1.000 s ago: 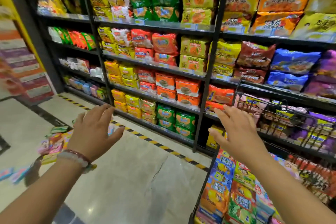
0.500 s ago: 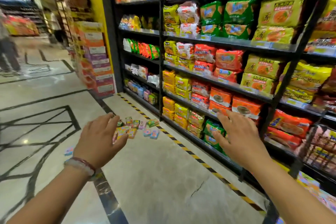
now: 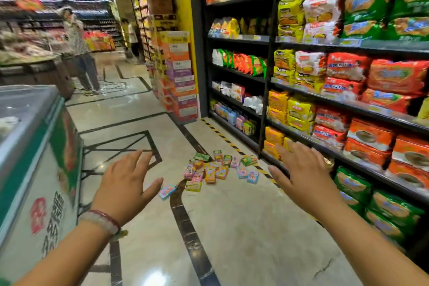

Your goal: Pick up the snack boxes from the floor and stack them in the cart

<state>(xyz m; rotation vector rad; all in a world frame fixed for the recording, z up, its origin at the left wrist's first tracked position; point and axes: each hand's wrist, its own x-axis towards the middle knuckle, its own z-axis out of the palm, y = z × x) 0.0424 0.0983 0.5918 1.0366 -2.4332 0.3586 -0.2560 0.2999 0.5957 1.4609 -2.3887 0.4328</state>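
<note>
The glossy marble floor (image 3: 243,227), inlaid with dark lines, carries a loose scatter of small colourful snack boxes (image 3: 216,168) lying just beside a yellow-and-black hazard stripe (image 3: 224,137) along the shelving.

The red-and-white noodle packs (image 3: 346,69) on the black shelving at right carry a figure that reads as "120", with characters beside it too blurred to make out. The white-and-green chest freezer (image 3: 39,169) at left bears a round red emblem and a column of dark Chinese characters on its side, not legible. Print on the small colourful snack boxes (image 3: 213,169) on the floor is too small to read.
</note>
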